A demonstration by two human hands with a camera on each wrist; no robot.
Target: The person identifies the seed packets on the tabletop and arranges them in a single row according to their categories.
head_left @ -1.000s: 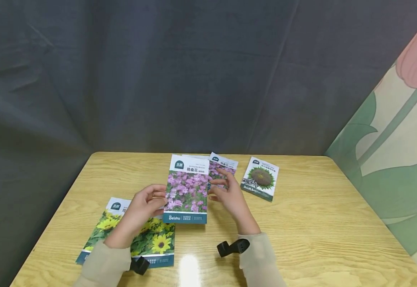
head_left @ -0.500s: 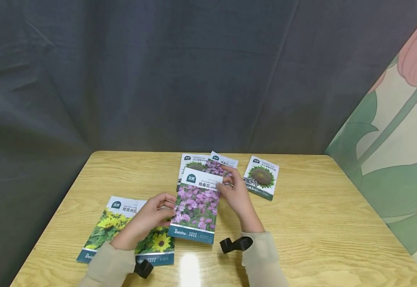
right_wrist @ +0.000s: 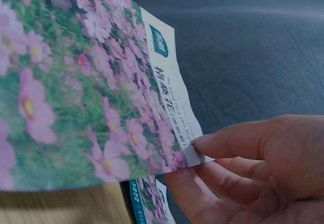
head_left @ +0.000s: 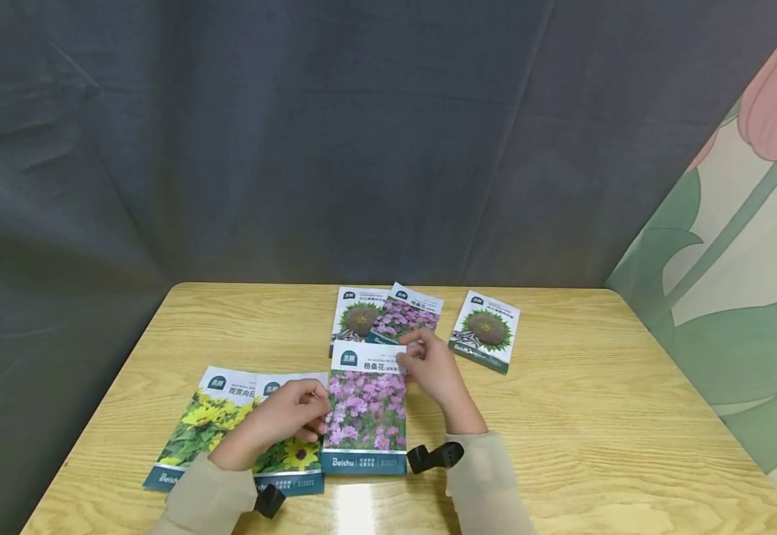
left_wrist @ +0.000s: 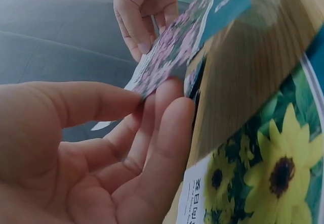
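A seed packet with pink flowers (head_left: 365,409) is held slightly above the table, its face toward me. My left hand (head_left: 288,412) pinches its left edge between thumb and fingers, as the left wrist view shows. At its top right corner, my right hand (head_left: 437,368) grips it, with the thumb (right_wrist: 228,139) on the printed face and fingers behind. Two overlapping packets with yellow flowers (head_left: 191,427) lie under and beside my left forearm, partly hidden by it. Just beyond the held packet, another pink-flower packet (head_left: 407,316) overlaps a sunflower packet (head_left: 358,318).
A second sunflower packet (head_left: 486,331) lies to the right of my right hand. The wooden table (head_left: 596,416) ends at a dark curtain (head_left: 362,148) behind, and a wall with painted flowers (head_left: 749,297) stands on the right.
The held pink-flower packet has come down and toward me, shifting a little right. My right hand now grips its top right corner. The sunflower packet behind has come into view.
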